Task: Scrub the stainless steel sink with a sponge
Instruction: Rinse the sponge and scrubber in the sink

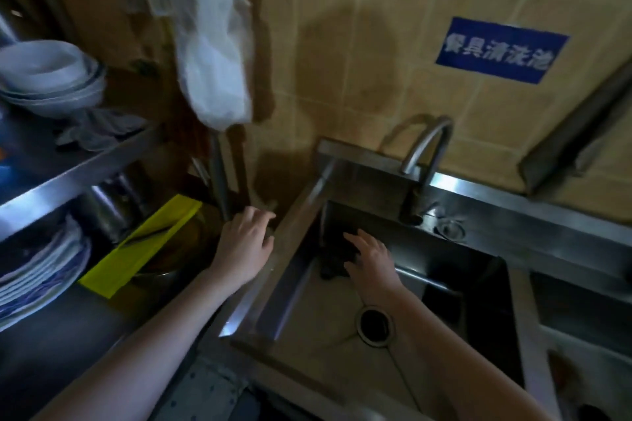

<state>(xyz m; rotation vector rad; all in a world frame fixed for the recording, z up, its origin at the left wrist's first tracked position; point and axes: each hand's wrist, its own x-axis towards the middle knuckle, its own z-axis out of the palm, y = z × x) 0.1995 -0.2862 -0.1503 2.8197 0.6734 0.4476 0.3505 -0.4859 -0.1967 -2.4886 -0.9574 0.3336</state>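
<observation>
Tan square wall tiles (342, 44) fill the background ahead of you, with a blue rectangular sign lettered in white (501, 49) stuck to them up on the right. Below it sits the stainless steel sink (294, 232), set into a steel bench, with a curved grey metal faucet (427, 147) rising from the back ledge and arching over the basin.

Your right hand (372, 261) is down inside the basin. Its fingers are spread and nearly straight, pressing flat on the dark, crumpled sponge (333, 260) rather than curling round it. The sponge lies in the far left corner of the basin, low against the back wall; it is too dark and blurred to say more about it. Nearer you, the round drain with a metal ring (375, 325) sits in the basin floor beside your right forearm.

Your left hand (244, 246) rests at the sink's left rim, fingers relaxed and slightly bent, holding nothing. Whether its fingertips touch the upright grey metal pipe (219, 181) just beyond them, I cannot tell.

To your left stands a steel shelf rack (78, 167). Stacked white bowls (51, 75) sit on the upper level, stacked white plates with blue patterning (41, 270) lie below, and a bright yellow flat piece (143, 243) is beside them. A translucent white plastic bag (212, 44) hangs above the pipe.
</observation>
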